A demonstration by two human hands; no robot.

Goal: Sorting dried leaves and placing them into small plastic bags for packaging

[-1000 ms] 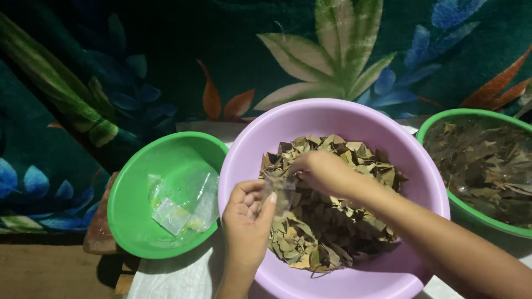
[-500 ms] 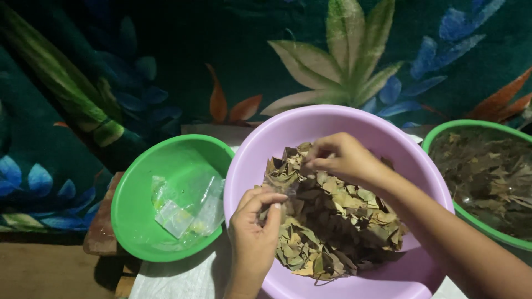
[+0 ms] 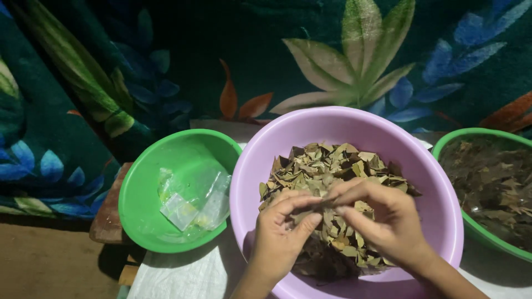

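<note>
A lilac plastic basin (image 3: 260, 160) holds a heap of dry brown leaves (image 3: 327, 166). Both my hands hover over the near side of the heap. My left hand (image 3: 282, 230) pinches something small between thumb and fingers, likely a leaf or a small clear bag; I cannot tell which. My right hand (image 3: 382, 218) meets it from the right, its fingertips closed on the same small thing.
A green bowl (image 3: 141, 182) at the left holds small clear plastic bags (image 3: 191, 202). Another green bowl (image 3: 443, 147) at the right edge holds darker leaves. A floral teal cloth (image 3: 221, 55) hangs behind. The bowls stand on a white woven sheet (image 3: 183, 274) over a wooden board.
My right hand has pulled back from the far side of the heap toward me. It has met my left hand above the near side of the basin.
</note>
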